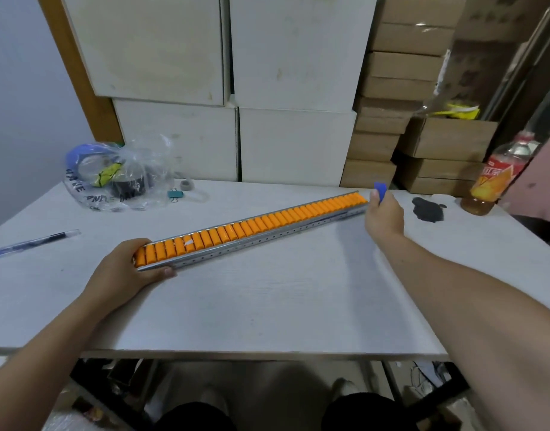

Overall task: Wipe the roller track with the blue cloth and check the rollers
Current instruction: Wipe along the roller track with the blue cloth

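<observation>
A long metal roller track (267, 237) with a row of orange rollers (252, 225) lies diagonally on the white table (267, 306), from near left to far right. My left hand (124, 269) grips its near left end, thumb along the front rail. At the track's far right end my right hand (384, 214) is closed around a blue cloth (380, 189), of which only a small corner sticks up above the fingers. One roller near the left end carries a small white mark.
A clear plastic bag (118, 175) holding tape rolls sits at the back left, with a binder clip (175, 194) beside it. A blue pen (34, 243) lies at the left. A black patch (427, 209) and a drink bottle (497, 178) stand at the right. Boxes are stacked behind.
</observation>
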